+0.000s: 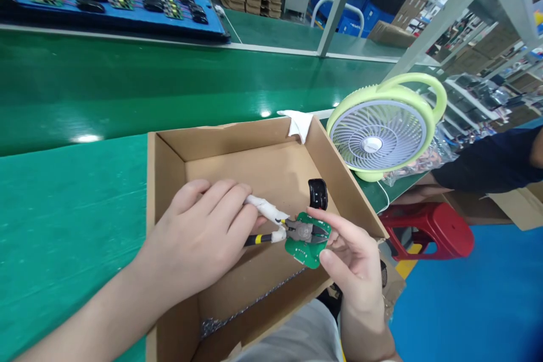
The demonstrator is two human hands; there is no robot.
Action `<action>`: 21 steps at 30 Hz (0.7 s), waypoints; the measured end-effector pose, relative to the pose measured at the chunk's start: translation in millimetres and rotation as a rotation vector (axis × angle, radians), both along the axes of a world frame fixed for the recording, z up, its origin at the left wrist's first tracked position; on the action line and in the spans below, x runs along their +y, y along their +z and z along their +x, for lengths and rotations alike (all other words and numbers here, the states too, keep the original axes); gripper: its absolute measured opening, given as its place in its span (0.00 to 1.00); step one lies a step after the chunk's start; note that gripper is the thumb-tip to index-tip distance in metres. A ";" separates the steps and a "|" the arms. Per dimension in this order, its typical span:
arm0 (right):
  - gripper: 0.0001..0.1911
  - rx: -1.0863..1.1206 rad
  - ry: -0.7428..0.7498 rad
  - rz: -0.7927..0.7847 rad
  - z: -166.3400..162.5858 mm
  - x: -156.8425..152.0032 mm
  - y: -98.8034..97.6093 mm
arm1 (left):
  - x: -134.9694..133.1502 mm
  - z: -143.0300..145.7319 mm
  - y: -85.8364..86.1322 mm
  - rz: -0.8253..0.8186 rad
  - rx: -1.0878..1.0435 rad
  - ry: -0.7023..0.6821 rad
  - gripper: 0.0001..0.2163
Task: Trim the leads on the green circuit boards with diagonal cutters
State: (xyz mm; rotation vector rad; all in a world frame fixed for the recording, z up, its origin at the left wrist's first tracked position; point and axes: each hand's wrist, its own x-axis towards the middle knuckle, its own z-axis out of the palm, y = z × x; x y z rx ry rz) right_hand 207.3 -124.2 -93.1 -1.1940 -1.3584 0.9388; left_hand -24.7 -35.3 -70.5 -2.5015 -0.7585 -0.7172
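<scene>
My left hand (212, 220) is closed around the handles of a pair of cutting pliers (299, 231); one handle is wrapped in white tape, the other is black with a yellow band. The jaws lie over a small green circuit board (307, 253). My right hand (354, 254) pinches that board by its right edge between thumb and fingers. Both hands are above an open cardboard box (237, 161). Just behind the board, a black curved part (318, 193) is inside the box near its right wall. Whether the jaws grip anything on the board I cannot tell.
A green and grey fan (377, 130) stands right of the box. White cloth (298, 123) hangs over its back corner. A blue tray (127, 3) of circuit boards and black parts is at the back left. A red stool (432, 229) and another person's sleeve (487, 161) are at the right.
</scene>
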 end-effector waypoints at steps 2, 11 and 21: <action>0.24 0.018 0.027 -0.013 0.4 0.6 0.3 | 0.0 -1.4 0.8 0.004 0.011 -0.001 0.15; 0.21 0.182 0.198 -0.076 1.3 5.2 6.6 | -2.1 -3.0 -5.1 -0.051 0.021 0.022 0.17; 0.19 0.230 0.236 -0.193 1.7 5.8 9.3 | 0.6 -5.1 -9.5 -0.160 -0.053 0.022 0.16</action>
